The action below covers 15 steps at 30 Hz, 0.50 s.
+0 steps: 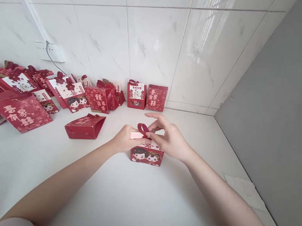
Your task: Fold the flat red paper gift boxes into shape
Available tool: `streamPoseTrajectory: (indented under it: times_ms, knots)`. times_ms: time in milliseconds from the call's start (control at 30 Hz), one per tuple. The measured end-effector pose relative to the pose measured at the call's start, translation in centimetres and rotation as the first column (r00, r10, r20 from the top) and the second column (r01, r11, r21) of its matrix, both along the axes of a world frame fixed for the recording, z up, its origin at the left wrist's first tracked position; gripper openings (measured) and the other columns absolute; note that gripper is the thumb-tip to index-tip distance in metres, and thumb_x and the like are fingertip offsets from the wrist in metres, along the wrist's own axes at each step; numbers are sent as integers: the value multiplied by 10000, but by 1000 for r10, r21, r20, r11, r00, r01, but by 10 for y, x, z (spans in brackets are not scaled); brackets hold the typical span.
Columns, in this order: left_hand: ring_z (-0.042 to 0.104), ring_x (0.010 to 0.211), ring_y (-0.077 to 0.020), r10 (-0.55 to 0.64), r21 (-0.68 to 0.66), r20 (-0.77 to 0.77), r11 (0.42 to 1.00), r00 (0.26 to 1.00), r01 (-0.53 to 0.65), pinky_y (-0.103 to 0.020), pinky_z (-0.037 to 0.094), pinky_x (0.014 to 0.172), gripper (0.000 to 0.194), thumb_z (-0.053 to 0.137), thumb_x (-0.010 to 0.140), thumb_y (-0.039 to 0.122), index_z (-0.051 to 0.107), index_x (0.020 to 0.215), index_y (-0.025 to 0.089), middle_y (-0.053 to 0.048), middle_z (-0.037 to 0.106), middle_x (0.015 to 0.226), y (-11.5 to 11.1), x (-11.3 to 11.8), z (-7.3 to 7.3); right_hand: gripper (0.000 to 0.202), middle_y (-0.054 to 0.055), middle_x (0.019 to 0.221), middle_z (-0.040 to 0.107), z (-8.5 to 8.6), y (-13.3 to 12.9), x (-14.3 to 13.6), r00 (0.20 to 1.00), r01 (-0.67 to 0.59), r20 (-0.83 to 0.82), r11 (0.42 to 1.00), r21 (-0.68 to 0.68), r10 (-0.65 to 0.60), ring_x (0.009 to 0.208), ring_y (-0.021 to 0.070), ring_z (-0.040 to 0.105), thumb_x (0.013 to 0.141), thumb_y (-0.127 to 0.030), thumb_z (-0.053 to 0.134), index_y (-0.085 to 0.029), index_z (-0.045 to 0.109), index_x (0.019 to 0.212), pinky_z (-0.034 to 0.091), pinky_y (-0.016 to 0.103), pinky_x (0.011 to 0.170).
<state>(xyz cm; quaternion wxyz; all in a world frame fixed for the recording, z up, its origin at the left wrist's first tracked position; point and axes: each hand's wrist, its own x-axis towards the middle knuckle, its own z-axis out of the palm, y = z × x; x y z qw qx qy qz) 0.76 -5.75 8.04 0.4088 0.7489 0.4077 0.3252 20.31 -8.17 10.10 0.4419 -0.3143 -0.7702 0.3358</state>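
Red-and-white gift box (146, 157) stands upright on the white tabletop (136, 206), directly between the person's two hands, its panel with two cartoon heads turned to the near side. From where I stand, its visible front runs longest left to right, though fingers hide much of the top.

Everything turns on the burgundy ribbon loop (143, 127), which rises from the top and leans to the left. The right hand (172, 139) comes in from the right, its thumb and a fingertip pinched at the ribbon's base, another finger stretched out above. The left hand (122, 139) grips the top from the left, thumb along the near side; its other fingertips I can't make out. Both touch the box, so neither is clearly nearer.

Farther off, two upright boxes (156, 98) stand by the tiled wall (153, 44); to the left sits a red box (84, 129).
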Motion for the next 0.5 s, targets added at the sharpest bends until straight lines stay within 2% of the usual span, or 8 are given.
streamPoseTrajectory:
  times_ms: [133,300,367,433,500]
  knots:
    - [619,667,-192,-1,-10,-32,1000,999,0,-278,459,614,320,752,731,427,740,760,108,-36,673,677,-2,0,6,483,-5,865,607,-5,8,2,990,-46,-135,997,-61,38,802,148,603,895,-187,542,-261,413,1355,512,306,763]
    - [652,827,-221,-136,-89,-73,988,988,129,-285,493,698,330,710,783,419,749,948,135,-65,723,876,1,-11,25,322,-2,845,586,-3,7,3,989,2,-149,994,-107,-18,739,143,579,943,-254,491,-239,459,1263,514,308,718]
    - [642,832,-206,-156,-96,-122,985,980,145,-269,483,700,315,680,813,417,744,968,150,-59,717,890,1,-18,36,249,30,917,611,1,1,1,985,86,-143,995,-55,-93,835,167,604,965,-308,475,-233,510,1199,525,333,771]
    - [604,746,-167,-145,-48,-220,989,965,137,-241,441,640,295,644,842,421,745,925,157,-39,689,810,-2,-23,46,287,77,1106,617,4,-6,-2,984,149,-109,987,55,-142,995,204,600,959,-369,506,-241,531,1215,530,357,829]
    - [495,600,-116,-112,27,-328,991,938,128,-223,347,536,293,617,859,423,736,834,156,-4,600,663,-7,-24,53,396,92,1222,594,5,-12,-7,995,102,-8,977,189,-103,1063,222,586,942,-369,550,-269,490,1321,531,376,860]
